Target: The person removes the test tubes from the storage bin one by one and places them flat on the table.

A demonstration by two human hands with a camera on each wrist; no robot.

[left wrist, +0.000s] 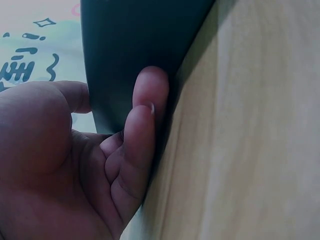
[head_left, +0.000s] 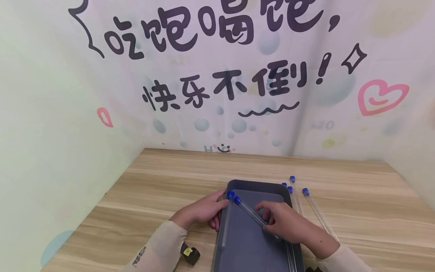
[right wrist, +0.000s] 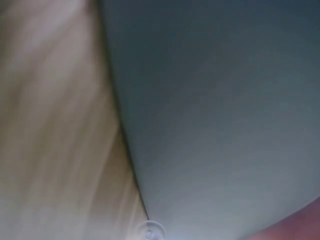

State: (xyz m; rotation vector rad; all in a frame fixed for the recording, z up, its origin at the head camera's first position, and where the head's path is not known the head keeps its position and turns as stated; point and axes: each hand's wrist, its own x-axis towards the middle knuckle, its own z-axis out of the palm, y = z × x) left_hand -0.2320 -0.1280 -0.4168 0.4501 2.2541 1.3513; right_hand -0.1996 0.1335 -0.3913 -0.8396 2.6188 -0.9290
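In the head view my left hand point(head_left: 205, 209) holds the left wall of a dark grey tray point(head_left: 251, 257). The left wrist view has its thumb at the rim and fingers against the outer side of the tray point(left wrist: 135, 40). My right hand point(head_left: 285, 223), over the tray, has its thumb and curled fingers on a clear test tube point(head_left: 253, 214) with a blue cap, slanting across the tray. Another blue-capped test tube point(head_left: 227, 223) lies along the left inner wall. In the right wrist view, a clear rounded tube end point(right wrist: 151, 232) shows at the bottom.
More blue-capped tubes lie right of the tray, including one slanting tube point(head_left: 319, 211). Clear tube lengths point(head_left: 291, 258) show along the tray's right side. A black device point(head_left: 191, 254) with a yellow label sits by my left wrist. A printed cloth point(head_left: 204, 132) backs the wooden table point(head_left: 163, 173).
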